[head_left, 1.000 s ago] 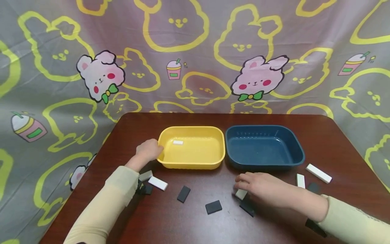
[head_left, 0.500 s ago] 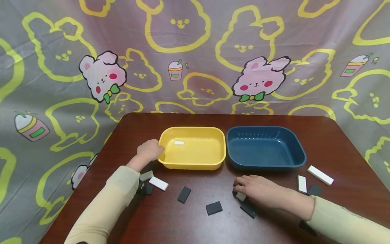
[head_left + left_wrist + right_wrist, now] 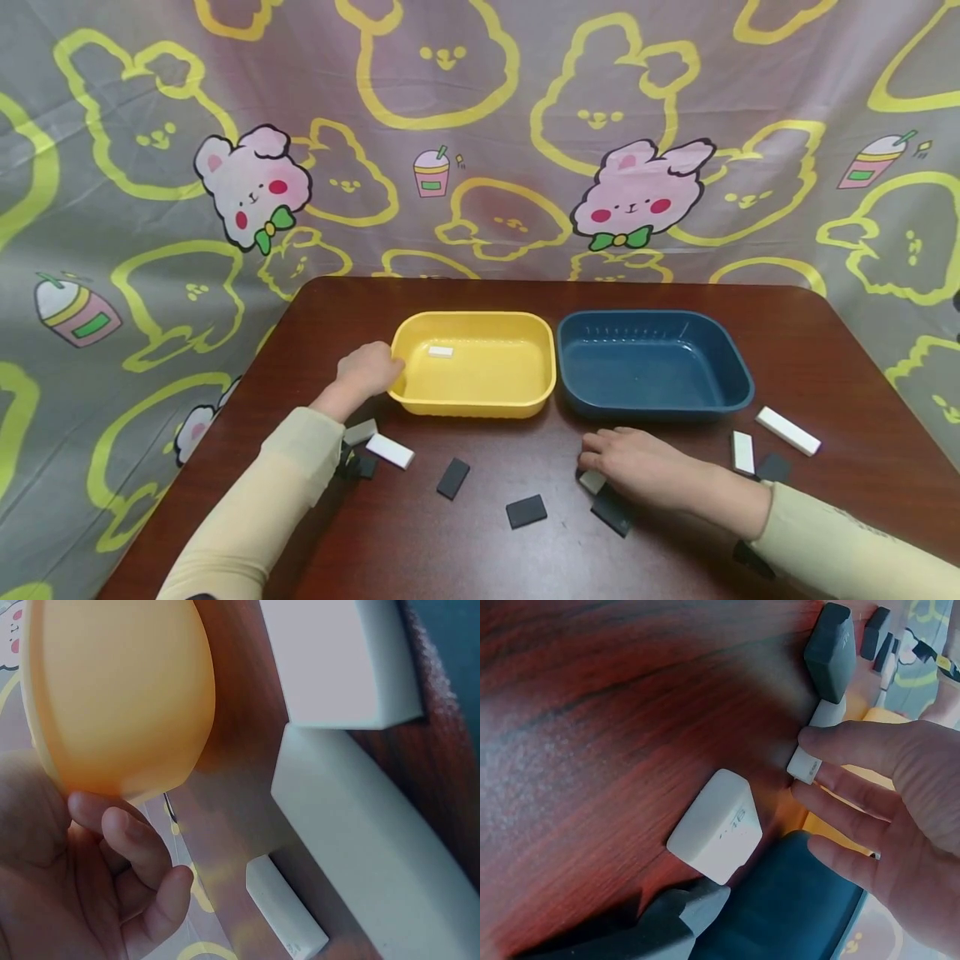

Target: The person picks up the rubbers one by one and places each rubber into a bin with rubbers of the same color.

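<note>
Two bare hands — long, pale beige sleeves (image 3: 247, 508) reaching the wrists.

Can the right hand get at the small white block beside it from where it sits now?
Probably yes. The right hand lies flat on the table with its fingers spread just over the white block; nothing stands between them, though a dark block lies close against it.

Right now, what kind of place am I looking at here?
Probably a staged tabletop recording setup, not a real workplace: a cartoon bunny cloth hung behind a dark wooden table, with a yellow tray and a blue tray amid scattered blocks.
</note>
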### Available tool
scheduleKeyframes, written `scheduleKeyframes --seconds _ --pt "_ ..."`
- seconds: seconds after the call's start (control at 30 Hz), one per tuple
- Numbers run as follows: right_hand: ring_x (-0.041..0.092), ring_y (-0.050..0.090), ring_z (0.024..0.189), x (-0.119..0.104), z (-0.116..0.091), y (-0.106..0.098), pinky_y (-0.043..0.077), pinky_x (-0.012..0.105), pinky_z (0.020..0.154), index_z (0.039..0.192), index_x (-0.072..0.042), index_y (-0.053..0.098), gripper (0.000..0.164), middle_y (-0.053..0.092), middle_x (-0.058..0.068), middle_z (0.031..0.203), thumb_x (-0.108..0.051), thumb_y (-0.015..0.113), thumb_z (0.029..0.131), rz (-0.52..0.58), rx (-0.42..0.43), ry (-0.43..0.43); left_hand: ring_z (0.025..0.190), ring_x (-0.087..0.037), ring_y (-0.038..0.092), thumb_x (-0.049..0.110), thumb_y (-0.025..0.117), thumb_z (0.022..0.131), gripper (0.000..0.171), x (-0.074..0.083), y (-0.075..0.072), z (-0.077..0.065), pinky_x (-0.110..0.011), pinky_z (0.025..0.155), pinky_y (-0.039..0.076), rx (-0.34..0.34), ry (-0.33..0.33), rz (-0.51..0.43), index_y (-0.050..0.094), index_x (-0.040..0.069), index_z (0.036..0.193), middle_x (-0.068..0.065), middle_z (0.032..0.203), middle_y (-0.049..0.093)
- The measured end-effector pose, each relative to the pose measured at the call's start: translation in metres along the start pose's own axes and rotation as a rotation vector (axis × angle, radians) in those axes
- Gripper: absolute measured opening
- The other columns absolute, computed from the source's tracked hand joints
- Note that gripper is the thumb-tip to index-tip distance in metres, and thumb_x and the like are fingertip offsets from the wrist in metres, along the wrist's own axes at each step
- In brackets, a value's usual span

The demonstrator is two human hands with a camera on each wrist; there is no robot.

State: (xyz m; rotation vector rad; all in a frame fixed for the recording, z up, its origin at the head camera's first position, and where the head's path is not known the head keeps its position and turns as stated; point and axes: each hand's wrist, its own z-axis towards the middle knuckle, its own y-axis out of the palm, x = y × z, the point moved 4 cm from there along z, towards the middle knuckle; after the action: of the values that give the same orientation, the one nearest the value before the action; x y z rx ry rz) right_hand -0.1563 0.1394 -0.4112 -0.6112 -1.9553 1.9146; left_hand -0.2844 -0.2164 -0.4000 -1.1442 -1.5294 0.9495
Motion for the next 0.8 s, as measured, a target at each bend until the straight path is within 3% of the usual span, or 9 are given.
scheduleKeyframes --seconds 0.8 --pt "0.01 0.056 0.081 0.0004 0.001 -0.0059 0.05 0.028 0.072 0.102 -0.016 0.071 0.021 0.059 -0.007 0.088 -0.01 0.075 0.082 -0.022 0.028 -0.014 0.063 -0.022 0.053 0.03 0.046 0.093 0.029 0.0003 0.0004 -0.0006 -0.035 0.058 0.04 0.01 0.011 -0.015 0.06 0.007 0.081 -0.008 0.071 0.056"
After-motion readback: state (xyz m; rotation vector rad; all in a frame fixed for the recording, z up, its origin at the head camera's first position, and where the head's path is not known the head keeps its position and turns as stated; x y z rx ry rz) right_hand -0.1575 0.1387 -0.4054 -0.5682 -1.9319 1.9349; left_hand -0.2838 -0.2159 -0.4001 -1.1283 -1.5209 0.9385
